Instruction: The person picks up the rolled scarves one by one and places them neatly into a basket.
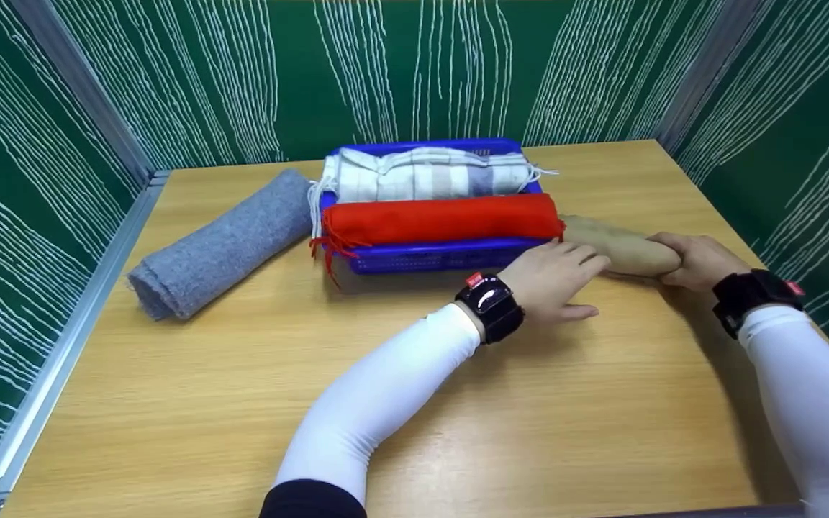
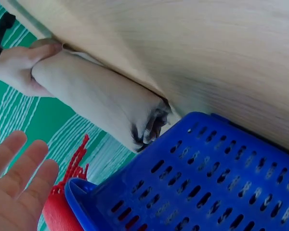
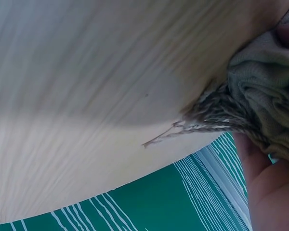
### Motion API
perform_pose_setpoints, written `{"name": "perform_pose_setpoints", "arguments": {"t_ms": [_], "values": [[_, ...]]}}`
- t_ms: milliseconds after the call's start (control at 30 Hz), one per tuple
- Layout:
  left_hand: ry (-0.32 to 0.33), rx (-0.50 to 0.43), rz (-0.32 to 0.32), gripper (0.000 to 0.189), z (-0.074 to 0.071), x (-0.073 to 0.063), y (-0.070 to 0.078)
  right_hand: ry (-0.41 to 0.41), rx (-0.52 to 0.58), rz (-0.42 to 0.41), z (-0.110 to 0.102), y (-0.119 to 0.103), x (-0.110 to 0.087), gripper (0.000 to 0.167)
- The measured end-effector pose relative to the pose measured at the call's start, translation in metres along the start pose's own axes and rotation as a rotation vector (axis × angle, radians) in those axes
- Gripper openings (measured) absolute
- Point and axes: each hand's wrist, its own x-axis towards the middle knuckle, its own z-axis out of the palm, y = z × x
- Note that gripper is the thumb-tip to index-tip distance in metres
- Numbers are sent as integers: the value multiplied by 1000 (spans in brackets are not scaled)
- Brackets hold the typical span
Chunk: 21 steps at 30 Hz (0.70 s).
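My right hand (image 1: 702,262) grips the near end of a rolled tan scarf (image 1: 619,247), which lies slantwise on the table to the right of a blue basket (image 1: 443,257). Brown twisted fringe (image 3: 209,115) spills from the gripped end in the right wrist view. With fingers spread and holding nothing, my left hand (image 1: 551,280) hovers at the basket's front right corner. Its fingertips are near the right end of a rolled red scarf (image 1: 443,219). That scarf lies along the front of the basket, fringe hanging over the left front rim. Behind it is a rolled white plaid scarf (image 1: 414,176).
A rolled grey scarf (image 1: 227,244) lies slantwise left of the basket, its far end close to the basket's side. Green panels with white streaks (image 1: 443,72) enclose the wooden table (image 1: 242,403) at the back and sides.
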Motion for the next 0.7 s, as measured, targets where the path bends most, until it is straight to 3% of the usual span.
{"name": "perform_pose_setpoints", "arguments": {"t_ms": [700], "values": [[-14,-36,-69,75,8,11,5,-21,9,9,-2,-2,-4,62]]}}
